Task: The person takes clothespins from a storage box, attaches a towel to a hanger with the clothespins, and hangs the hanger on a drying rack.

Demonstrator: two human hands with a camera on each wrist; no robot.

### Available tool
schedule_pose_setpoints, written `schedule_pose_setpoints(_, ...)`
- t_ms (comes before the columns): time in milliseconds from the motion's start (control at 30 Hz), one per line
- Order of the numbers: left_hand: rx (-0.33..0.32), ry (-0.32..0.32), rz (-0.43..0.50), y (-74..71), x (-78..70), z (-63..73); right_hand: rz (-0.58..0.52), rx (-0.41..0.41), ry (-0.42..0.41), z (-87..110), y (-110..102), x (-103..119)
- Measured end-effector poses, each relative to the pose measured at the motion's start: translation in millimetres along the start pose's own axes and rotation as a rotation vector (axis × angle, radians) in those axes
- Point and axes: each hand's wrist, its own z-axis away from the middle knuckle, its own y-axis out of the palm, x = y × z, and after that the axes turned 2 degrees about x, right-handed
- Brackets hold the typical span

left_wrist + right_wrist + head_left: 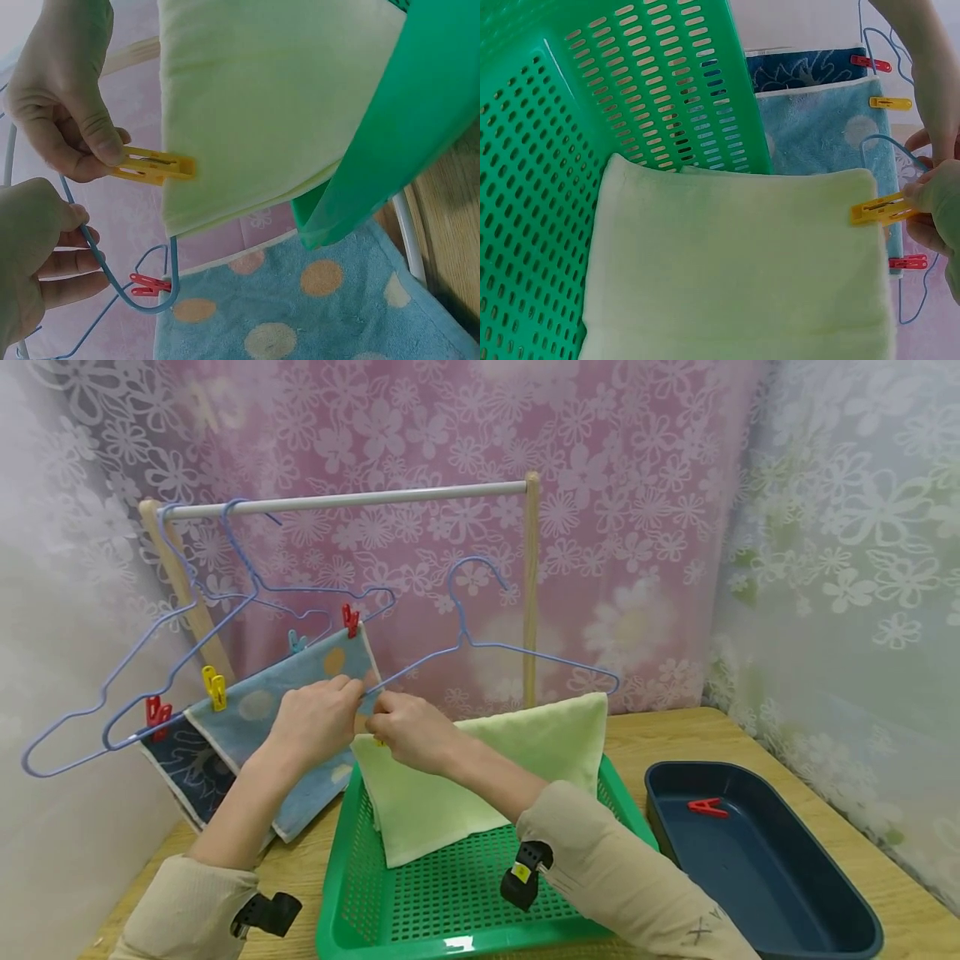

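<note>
My left hand point(318, 714) pinches the left end of a blue wire hanger point(465, 639) between thumb and fingers. Beside it, my right hand point(416, 731) pinches a yellow clothespin point(157, 166) by its handles. The clothespin's tips lie over the top edge of a folded pale green towel point(442, 802), near its left corner. That towel hangs along the hanger's lower bar, its lower part inside a green basket point(337, 877). In the left wrist view, the hanger's rounded end sticks out past the towel's corner.
A rack point(390, 496) stands behind, carrying two hangers at left. A blue dotted towel point(307, 785) and a dark blue patterned towel point(191, 760) hang there, with red clothespins point(350, 620) and a yellow clip point(214, 688). At right, a navy tub point(750, 860) holds a red clothespin point(708, 807).
</note>
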Motion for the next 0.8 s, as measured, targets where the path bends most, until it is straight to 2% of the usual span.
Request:
schedule_pose_setpoints(267,-0.007,-0.01,0.001,-1.0,1.2,-2.3,-0.003,0.008,0.015,-0.4,2.0,-0.2)
schedule_pose_setpoints(567,-0.006,-0.017,0.009,-1.4,0.7,-0.8,-0.064,0.018,0.039,0.6,2.9,0.7)
schedule_pose_setpoints(800,-0.008,-0.015,0.002,-1.3,-0.1,-1.9,-0.068,0.066,0.125,4.5,-1.0,-0.1)
